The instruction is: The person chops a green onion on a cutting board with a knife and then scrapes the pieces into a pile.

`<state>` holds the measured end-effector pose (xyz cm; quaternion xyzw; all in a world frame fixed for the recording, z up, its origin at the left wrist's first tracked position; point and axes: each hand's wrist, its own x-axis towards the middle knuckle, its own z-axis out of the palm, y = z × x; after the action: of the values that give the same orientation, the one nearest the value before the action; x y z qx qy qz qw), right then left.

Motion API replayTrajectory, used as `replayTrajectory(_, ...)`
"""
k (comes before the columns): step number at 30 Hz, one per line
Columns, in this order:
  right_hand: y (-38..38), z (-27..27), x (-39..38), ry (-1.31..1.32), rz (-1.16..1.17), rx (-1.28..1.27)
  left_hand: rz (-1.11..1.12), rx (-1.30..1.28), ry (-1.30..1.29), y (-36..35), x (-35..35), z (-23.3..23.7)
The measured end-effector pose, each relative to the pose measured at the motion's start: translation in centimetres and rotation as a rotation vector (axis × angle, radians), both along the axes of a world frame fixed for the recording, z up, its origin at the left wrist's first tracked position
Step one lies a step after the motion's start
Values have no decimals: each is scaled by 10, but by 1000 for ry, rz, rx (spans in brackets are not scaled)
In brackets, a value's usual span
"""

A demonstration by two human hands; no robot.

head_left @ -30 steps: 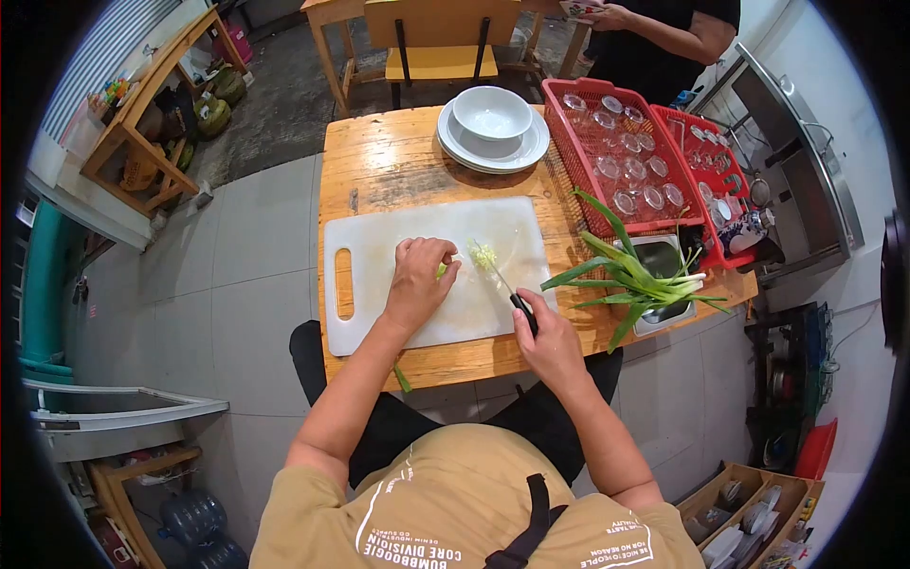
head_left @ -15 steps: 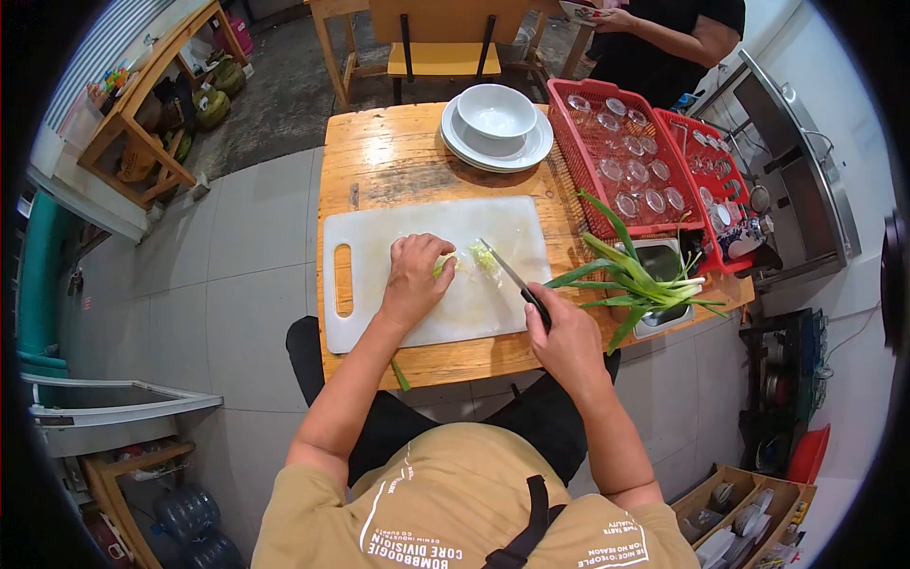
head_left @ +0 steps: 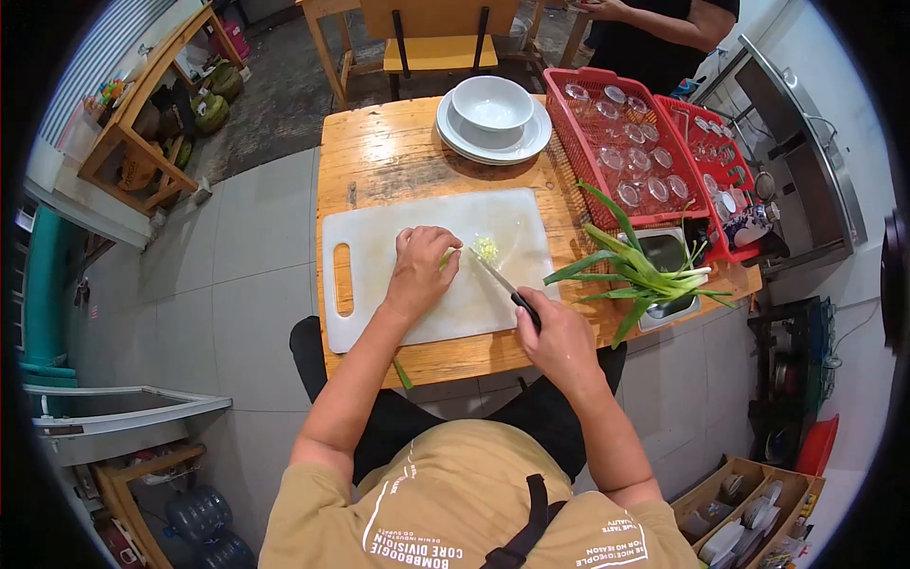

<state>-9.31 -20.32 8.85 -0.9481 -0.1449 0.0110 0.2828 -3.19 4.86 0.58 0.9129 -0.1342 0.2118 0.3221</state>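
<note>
My left hand [head_left: 424, 270] rests on the white cutting board [head_left: 379, 223], its fingers curled down on a spring onion [head_left: 404, 374]. The green end of that stalk pokes out past the board's near edge, under my forearm. In my right hand [head_left: 557, 341] is a knife [head_left: 497, 277] with a black handle, its blade pointing up and left. The blade's tip is close beside my left fingertips. Just beyond the blade lies a small heap of chopped spring onion [head_left: 486, 249].
A bunch of spring onions [head_left: 649, 275] lies across a metal container [head_left: 664, 248] at the right. Behind the board stand stacked plates [head_left: 453, 142] with a white bowl [head_left: 493, 102]. A red basket [head_left: 569, 123] holds upturned glasses. Another person [head_left: 664, 38] stands at the back right.
The knife has shifted left, its tip now close to my left fingertips. The chopped pieces now sit in a rounder heap beyond the blade. My left hand stays nearly in place.
</note>
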Motion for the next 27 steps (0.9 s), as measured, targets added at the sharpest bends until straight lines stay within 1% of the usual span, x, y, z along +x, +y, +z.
replayTrajectory(1,-3,3,-4,11,-18,45,-4,11,5,2,1,-2)
replayTrajectory(5,-9,4,-11,55,-73,68,-17,35,45,2,2,-3)
replayTrajectory(11,2,-12,-5,42,-57,124,-9,71,14,-5,-1,-1)
replayTrajectory(14,4,-11,-6,97,-65,106,-6,114,51,-6,-4,-3)
replayTrajectory(16,4,-11,-13,158,-79,143,2,139,55,-10,-6,-1)
replayTrajectory(20,4,-24,-25,139,-60,166,24,203,60,-12,-7,-6)
replayTrajectory(27,11,-34,-23,124,-37,160,39,226,66,-15,-6,-6)
